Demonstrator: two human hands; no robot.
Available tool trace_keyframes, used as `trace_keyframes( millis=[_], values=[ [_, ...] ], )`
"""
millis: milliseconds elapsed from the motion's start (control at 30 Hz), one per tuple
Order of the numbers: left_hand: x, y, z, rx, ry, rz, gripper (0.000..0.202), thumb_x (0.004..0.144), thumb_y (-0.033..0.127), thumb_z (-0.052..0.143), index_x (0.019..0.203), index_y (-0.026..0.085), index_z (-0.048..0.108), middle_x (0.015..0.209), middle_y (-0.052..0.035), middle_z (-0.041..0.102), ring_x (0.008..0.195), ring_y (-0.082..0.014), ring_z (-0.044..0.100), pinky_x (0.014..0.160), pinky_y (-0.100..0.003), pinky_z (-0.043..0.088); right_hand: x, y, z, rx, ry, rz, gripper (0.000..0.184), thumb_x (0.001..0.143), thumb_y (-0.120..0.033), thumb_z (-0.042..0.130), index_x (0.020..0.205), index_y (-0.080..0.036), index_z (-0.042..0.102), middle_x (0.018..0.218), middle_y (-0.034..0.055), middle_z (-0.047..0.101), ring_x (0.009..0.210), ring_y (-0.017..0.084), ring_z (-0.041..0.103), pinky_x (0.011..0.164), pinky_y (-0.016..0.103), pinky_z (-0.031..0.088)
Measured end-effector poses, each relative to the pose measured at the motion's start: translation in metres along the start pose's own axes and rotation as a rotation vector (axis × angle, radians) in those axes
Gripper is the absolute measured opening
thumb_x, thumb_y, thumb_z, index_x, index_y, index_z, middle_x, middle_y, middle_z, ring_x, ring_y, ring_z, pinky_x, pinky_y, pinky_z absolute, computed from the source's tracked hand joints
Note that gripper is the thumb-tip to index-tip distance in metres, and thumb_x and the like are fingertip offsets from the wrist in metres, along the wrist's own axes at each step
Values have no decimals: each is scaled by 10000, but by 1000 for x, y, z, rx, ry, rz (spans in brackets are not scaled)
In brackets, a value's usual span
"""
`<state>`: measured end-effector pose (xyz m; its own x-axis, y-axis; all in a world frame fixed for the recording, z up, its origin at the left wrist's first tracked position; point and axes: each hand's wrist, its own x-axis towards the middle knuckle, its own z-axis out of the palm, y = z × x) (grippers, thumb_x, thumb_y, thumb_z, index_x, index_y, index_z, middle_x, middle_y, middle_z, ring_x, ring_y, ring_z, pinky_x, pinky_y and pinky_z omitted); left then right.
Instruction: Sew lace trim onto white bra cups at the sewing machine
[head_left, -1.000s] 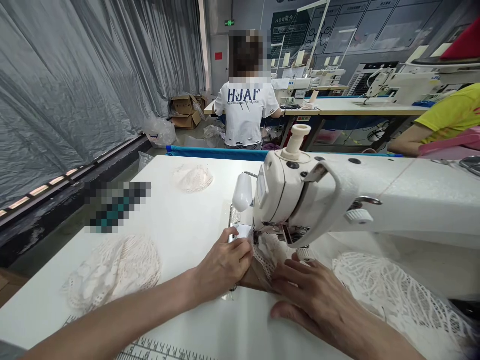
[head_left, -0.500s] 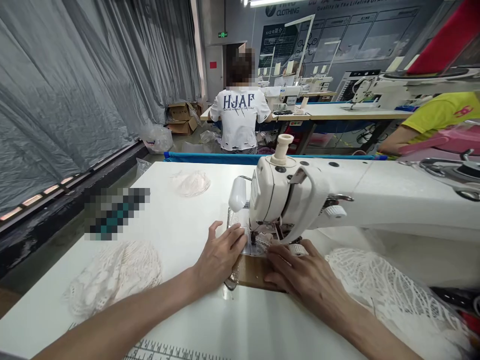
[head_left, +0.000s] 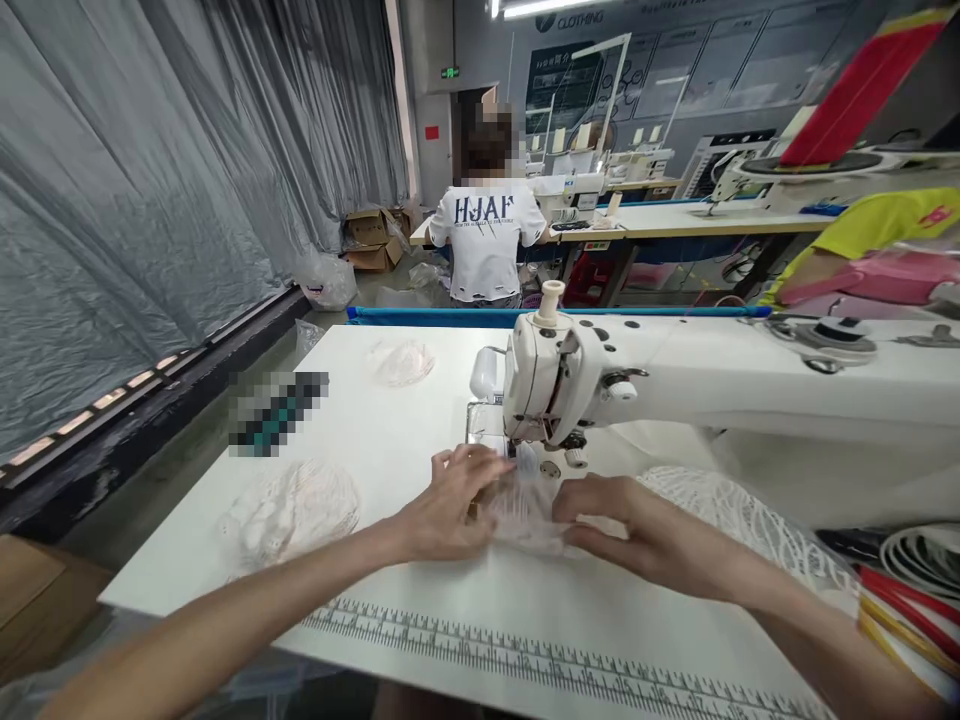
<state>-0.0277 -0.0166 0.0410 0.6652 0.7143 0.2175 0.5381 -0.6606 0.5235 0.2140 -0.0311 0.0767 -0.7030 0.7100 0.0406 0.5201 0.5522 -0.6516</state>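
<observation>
White fabric (head_left: 525,522) lies between left grip (head_left: 448,508) (hold unclear) and right grip (head_left: 643,525) pinching it.

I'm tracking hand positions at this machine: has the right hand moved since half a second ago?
Yes. Judged against the sewing machine head, the right hand has drawn back toward the wearer and now sits farther from it.

From the lower corners, both forearms (head_left: 255,635) reach toward the centre; left hand (head_left: 454,505) and right hand (head_left: 634,520) have bent fingers.
</observation>
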Motion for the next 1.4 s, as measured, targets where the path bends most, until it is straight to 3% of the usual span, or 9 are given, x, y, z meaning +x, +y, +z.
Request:
trace_keyframes(
  millis=[100, 200, 267, 333, 433, 600, 800, 1100, 1400],
  values=[
    [-19, 24, -11, -578, -235, -225, 662, 728, 448, 660, 1308, 236, 423, 1089, -92, 604, 1085, -257, 507, 884, -401, 406, -12, -14, -13, 353, -80, 92, 253, 888, -395, 499, 794, -172, 573, 754, 22, 577, 691, 146, 525, 622, 252, 402],
    [-41, 43, -3, -1195, -223, -438, 673, 678, 652, 595, 1145, 168, 571, 935, -80, 630, 898, -192, 570, 817, -323, 423, -28, -22, -7, 619, -67, 177, 262, 856, -420, 548, 796, -166, 566, 714, 2, 521, 644, 119, 477, 583, 235, 385],
    [-57, 57, 9, -1423, -132, -531, 650, 603, 620, 685, 1030, 134, 615, 905, -73, 622, 827, -158, 567, 777, -282, 426, -41, -28, 2, 728, -53, 209, 250, 843, -416, 571, 806, -168, 565, 695, -8, 496, 611, 104, 448, 552, 223, 369],
    [-71, 70, 20, -1507, -70, -609, 536, 540, 428, 819, 937, 128, 619, 884, -55, 617, 794, -136, 561, 736, -252, 434, -56, -36, 13, 776, -49, 225, 247, 839, -413, 578, 802, -169, 569, 694, -7, 498, 601, 101, 443, 537, 220, 366],
    [-89, 89, 28, -1559, -35, -686, 387, 543, 233, 840, 823, 129, 594, 800, -22, 608, 729, -109, 553, 669, -222, 442, -75, -49, 31, 806, -71, 227, 252, 840, -418, 574, 817, -167, 585, 722, 11, 531, 627, 113, 475, 556, 230, 392],
    [-109, 100, 35, -1513, -99, -607, 285, 606, 253, 802, 694, 113, 570, 736, -25, 620, 669, -102, 564, 641, -221, 451, -87, -67, 71, 855, -162, 239, 303, 771, -431, 651, 860, -143, 622, 770, 31, 595, 704, 140, 538, 632, 251, 440],
    [-130, 100, 47, -1318, -145, -728, 305, 614, 302, 790, 719, 117, 570, 639, -11, 620, 583, -94, 555, 588, -217, 443, -91, -74, 112, 882, -236, 275, 263, 761, -380, 666, 789, -119, 647, 668, -6, 560, 566, 86, 469, 526, 202, 378],
    [-154, 99, 69, -1172, -245, -732, 390, 553, 289, 813, 845, 118, 620, 703, -7, 600, 638, -98, 516, 607, -209, 399, -115, -65, 139, 842, -264, 257, 225, 827, -341, 587, 777, -123, 618, 703, -8, 529, 638, 104, 462, 579, 220, 345],
    [-143, 109, 82, -922, -333, -610, 281, 606, 361, 763, 697, 116, 660, 645, 6, 557, 622, -96, 451, 574, -201, 331, -128, -60, 167, 757, -185, 278, 288, 824, -433, 587, 775, -153, 632, 694, -9, 538, 649, 119, 475, 588, 217, 350]
  ],
)
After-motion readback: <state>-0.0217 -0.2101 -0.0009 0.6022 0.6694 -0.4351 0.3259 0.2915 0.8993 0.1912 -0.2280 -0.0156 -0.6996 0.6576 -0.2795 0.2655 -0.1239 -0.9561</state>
